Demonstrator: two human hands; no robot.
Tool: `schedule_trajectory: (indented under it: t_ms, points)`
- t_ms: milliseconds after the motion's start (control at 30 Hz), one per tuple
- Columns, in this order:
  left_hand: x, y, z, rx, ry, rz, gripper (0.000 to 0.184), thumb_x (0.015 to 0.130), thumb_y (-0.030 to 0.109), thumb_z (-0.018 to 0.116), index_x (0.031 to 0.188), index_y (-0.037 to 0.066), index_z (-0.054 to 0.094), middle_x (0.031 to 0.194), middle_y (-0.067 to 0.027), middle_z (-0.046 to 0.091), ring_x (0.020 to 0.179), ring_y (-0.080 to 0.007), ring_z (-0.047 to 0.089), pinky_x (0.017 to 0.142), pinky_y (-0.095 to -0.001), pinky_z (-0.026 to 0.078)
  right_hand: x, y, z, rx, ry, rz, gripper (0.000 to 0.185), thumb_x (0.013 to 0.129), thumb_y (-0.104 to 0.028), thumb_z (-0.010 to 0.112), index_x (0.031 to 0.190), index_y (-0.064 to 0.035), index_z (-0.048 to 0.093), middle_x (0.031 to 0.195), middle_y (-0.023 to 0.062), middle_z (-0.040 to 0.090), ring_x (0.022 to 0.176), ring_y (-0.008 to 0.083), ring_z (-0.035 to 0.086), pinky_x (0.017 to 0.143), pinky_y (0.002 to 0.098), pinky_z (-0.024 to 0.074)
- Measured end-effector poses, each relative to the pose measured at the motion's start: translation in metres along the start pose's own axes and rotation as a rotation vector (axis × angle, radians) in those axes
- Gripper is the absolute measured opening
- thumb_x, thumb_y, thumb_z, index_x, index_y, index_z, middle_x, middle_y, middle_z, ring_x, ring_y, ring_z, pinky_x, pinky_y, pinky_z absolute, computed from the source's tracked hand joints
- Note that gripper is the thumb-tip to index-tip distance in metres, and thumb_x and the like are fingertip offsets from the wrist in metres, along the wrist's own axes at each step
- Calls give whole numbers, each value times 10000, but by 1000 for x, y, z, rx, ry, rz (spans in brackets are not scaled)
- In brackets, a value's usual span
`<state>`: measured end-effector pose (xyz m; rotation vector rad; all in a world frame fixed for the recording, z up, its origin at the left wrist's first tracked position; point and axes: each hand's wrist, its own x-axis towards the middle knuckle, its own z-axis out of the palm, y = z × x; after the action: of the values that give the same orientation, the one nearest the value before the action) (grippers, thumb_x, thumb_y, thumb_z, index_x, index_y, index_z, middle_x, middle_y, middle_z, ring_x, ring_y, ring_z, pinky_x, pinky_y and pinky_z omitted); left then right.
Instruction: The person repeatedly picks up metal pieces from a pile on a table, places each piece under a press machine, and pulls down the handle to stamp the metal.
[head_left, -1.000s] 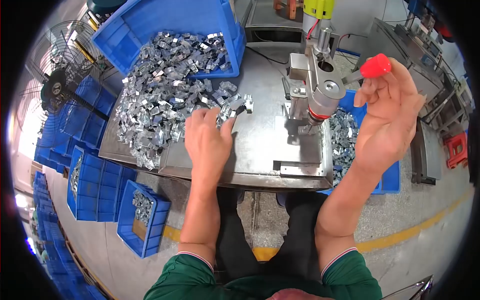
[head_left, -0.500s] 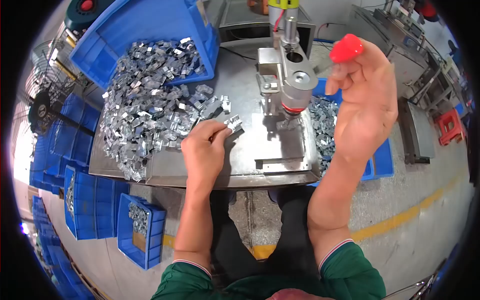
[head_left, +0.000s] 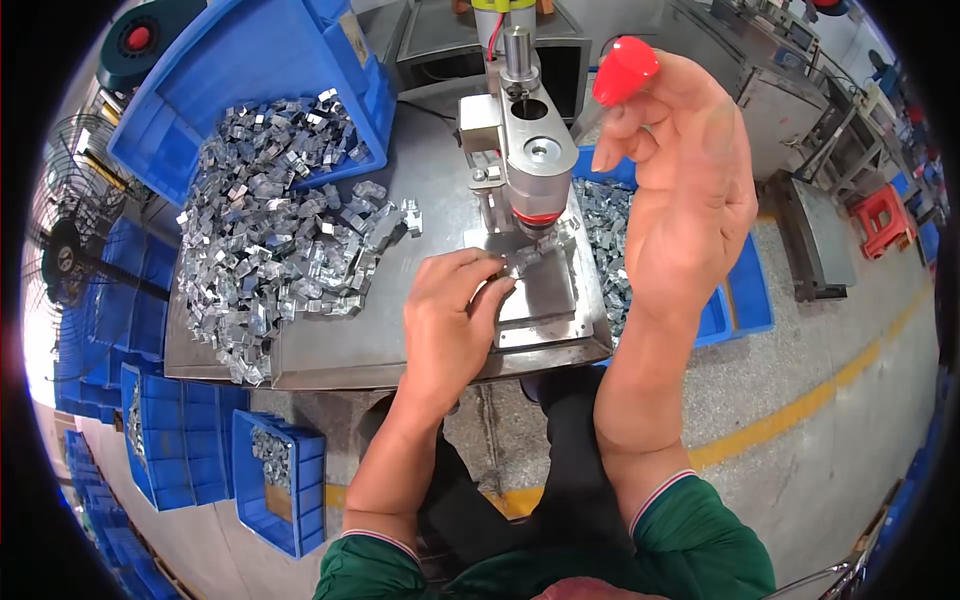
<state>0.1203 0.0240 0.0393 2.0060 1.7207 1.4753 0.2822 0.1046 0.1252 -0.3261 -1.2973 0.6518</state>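
Observation:
My left hand (head_left: 448,318) pinches a small shiny metal part (head_left: 520,262) between thumb and fingers, low at the front of the press (head_left: 541,165). Another metal piece seems to be under the press head, but its outline blurs with the part. My right hand (head_left: 690,180) is raised at the right, its fingers curled round the red knob (head_left: 626,72) of the press lever. A large pile of metal parts (head_left: 270,220) lies to the left of my left hand, and one loose part (head_left: 412,217) lies at the pile's right edge.
A tipped blue bin (head_left: 200,75) stands behind the pile. Right of the press, a blue bin (head_left: 750,290) holds more parts. Further blue bins (head_left: 310,500) stand on the floor at the left, near a fan (head_left: 65,247). A red stool (head_left: 882,222) is at the far right.
My left hand has taken a metal part from the pile's edge and carried it right to the press. My right hand stays on the red knob. The camera view has shifted.

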Motion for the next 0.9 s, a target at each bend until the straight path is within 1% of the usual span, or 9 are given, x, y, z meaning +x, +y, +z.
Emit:
schedule_trajectory:
  t_ms: [67, 167, 367, 567, 767, 833, 900]
  points:
    - [0, -1, 1, 20, -5, 11, 154, 810, 9, 807, 962, 6, 781, 978, -130, 764, 925, -288, 691, 819, -368, 542, 0, -1, 0, -2, 15, 12, 574, 1120, -402, 423, 1279, 129, 575, 1067, 171, 669, 845, 155, 589, 687, 295, 492]
    - [1, -4, 5, 4, -5, 45, 153, 805, 9, 810, 957, 12, 787, 986, -129, 770, 920, -283, 698, 816, -370, 544, 0, 1, -2, -3, -17, -23, 567, 1123, -395, 421, 1269, 129, 579, 1060, 172, 670, 836, 151, 584, 682, 295, 490]
    - [3, -3, 11, -28, -10, 36, 137, 801, 4, 808, 936, 18, 790, 966, -124, 774, 911, -278, 702, 808, -363, 544, 1, 2, -2, 7, -21, -59, 565, 1124, -398, 421, 1253, 127, 584, 1053, 174, 670, 814, 146, 577, 663, 291, 482]
    - [5, -2, 8, -47, -36, 29, 133, 801, 1, 804, 932, 18, 791, 958, -123, 774, 912, -271, 703, 807, -360, 544, 1, 3, -4, 20, -24, -59, 577, 1122, -411, 425, 1249, 129, 584, 1044, 177, 671, 803, 144, 578, 652, 290, 482]
    - [4, -3, 8, -43, -38, 30, 133, 802, -2, 800, 933, 17, 791, 961, -120, 774, 912, -264, 701, 805, -358, 543, 0, 1, -4, 16, -2, -32, 551, 1127, -403, 418, 1229, 106, 602, 1009, 172, 666, 766, 147, 580, 627, 286, 484]
    - [4, -3, 8, -49, -36, 27, 135, 802, -4, 801, 935, 17, 790, 962, -119, 774, 912, -262, 701, 804, -357, 543, -1, 0, -9, 39, -48, -12, 554, 1131, -407, 404, 1223, 99, 608, 1010, 176, 667, 757, 151, 582, 624, 284, 486]
    - [4, -3, 9, -54, -36, 27, 135, 800, -6, 802, 933, 16, 788, 963, -120, 772, 912, -263, 701, 803, -358, 543, -1, 1, -10, 104, -51, -15, 502, 1118, -379, 455, 1200, 84, 630, 970, 143, 673, 725, 126, 569, 620, 267, 472]
